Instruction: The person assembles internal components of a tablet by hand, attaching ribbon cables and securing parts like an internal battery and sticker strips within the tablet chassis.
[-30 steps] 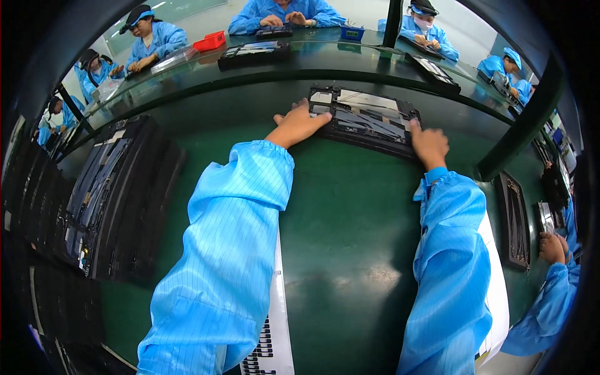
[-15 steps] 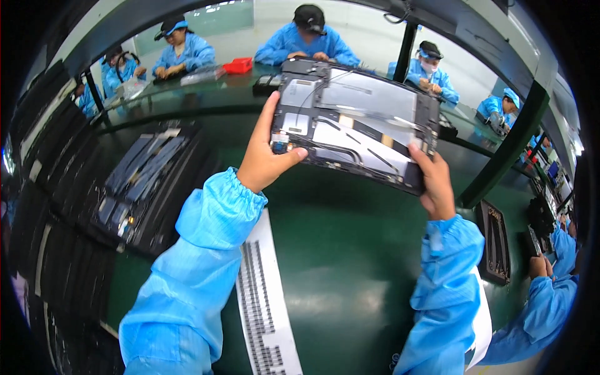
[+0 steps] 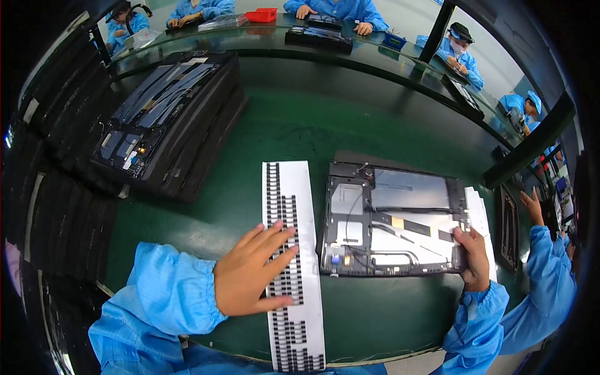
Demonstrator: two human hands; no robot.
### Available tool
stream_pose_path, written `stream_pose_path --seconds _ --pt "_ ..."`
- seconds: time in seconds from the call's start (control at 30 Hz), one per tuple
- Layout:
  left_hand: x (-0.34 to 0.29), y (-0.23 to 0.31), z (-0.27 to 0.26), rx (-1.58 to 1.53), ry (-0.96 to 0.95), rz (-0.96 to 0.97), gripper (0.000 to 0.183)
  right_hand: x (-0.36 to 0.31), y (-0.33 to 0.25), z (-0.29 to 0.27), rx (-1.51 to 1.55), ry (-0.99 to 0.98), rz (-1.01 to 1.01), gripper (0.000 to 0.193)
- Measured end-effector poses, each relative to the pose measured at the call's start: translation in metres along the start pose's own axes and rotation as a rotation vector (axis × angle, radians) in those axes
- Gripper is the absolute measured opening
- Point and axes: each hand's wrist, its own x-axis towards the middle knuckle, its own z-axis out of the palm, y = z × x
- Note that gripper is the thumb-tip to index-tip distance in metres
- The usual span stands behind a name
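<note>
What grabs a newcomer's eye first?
Probably the opened flat device right of centre, its edge in the right hand. Beside it, the left hand spreads over a white sheet with rows of small black shapes. A dark stack topped by a similar device stands at upper left.

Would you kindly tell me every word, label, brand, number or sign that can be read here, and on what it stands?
None can be read.
Long white paper sheet with small black marks: any print too small.
Open black rectangular electronic device: any markings too small or blurred.
Small blue plastic bin: any lettering too small.
</note>
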Motion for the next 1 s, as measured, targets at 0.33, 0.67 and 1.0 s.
stream_pose_path --seconds 0.33,0.67,1.0 --pt "0.012 -0.014 -0.006 -0.173 0.143 0.13 0.046 -0.014 -0.021 0.07 -0.987 0.251 -0.879 0.013" --pt "0.026 -0.048 0.001 -0.002 0.302 0.09 0.05 -0.001 0.0 0.233 -1.12 -0.091 -1.246 0.011" --pt "0.03 -0.045 -0.004 0.006 0.228 0.04 0.053 0.002 -0.013 0.226 -0.832 -0.132 -1.019 0.007"
